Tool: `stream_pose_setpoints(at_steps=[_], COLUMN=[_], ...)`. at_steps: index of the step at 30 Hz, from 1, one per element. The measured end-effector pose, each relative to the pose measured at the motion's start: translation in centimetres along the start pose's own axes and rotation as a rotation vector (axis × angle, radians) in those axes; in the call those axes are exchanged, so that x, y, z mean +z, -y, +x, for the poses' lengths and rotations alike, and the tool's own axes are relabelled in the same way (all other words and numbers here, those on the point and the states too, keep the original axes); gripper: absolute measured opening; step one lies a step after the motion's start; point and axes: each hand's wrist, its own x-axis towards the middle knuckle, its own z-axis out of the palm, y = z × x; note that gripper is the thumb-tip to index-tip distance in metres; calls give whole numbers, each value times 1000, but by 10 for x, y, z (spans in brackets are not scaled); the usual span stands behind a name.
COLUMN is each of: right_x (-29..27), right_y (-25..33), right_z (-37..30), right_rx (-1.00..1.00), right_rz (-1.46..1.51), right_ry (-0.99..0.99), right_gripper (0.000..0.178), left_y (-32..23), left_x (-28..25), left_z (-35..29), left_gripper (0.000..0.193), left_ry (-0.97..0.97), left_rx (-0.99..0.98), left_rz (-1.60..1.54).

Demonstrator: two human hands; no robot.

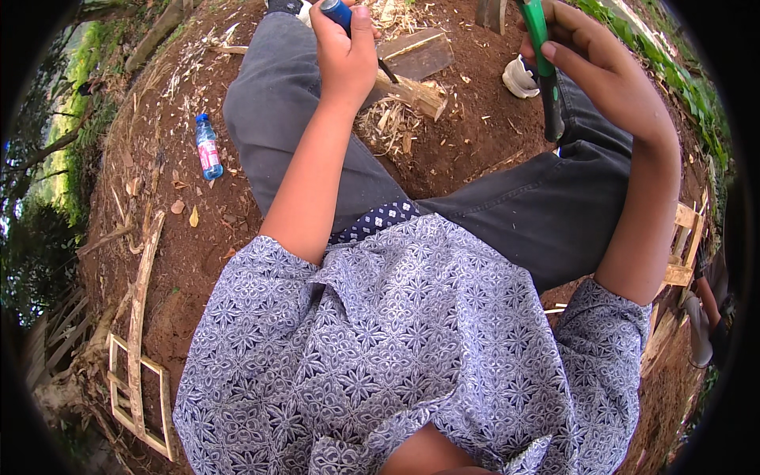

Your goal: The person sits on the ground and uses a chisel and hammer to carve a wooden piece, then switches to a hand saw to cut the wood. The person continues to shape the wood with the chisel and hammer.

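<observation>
My left hand (348, 59) is wrapped round the blue handle (337, 13) of a chisel. Its dark blade (387, 71) slants down to a split piece of wood (416, 95) on the ground between my legs. Whether the tip touches the wood I cannot tell. On the right, my right hand (598, 67) is closed round a tool handle, green above and black at the lower end (548, 87); it looks like a hammer, but its head is beyond the upper edge. Pale shavings (388, 127) lie about the wood.
A flat board (417, 55) lies behind the worked wood. To the left are a plastic bottle with a blue cap (207, 148) and a light wooden frame (164, 404) under a long stick (138, 317). Another wooden frame (682, 245) and part of another person (701, 324) are at the right.
</observation>
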Motion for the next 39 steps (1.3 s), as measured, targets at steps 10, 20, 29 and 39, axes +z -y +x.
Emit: stream_pose_setpoints(at_steps=[10, 20, 29, 39], right_x=[0, 5, -1, 10], right_y=[-13, -12, -17, 0], right_z=[4, 7, 8, 3], right_rx=[-6, 5, -16, -21], right_rz=[-30, -14, -121, -88], right_ry=[-14, -22, 15, -86], right_gripper=[6, 6, 6, 8], left_y=[1, 3, 0, -4], left_x=[2, 1, 1, 7], left_z=[1, 0, 2, -2], left_gripper=[21, 21, 20, 18], left_ry=[-1, -54, -48, -13], left_rx=[18, 7, -36, -61], left_rz=[-20, -33, -31, 77])
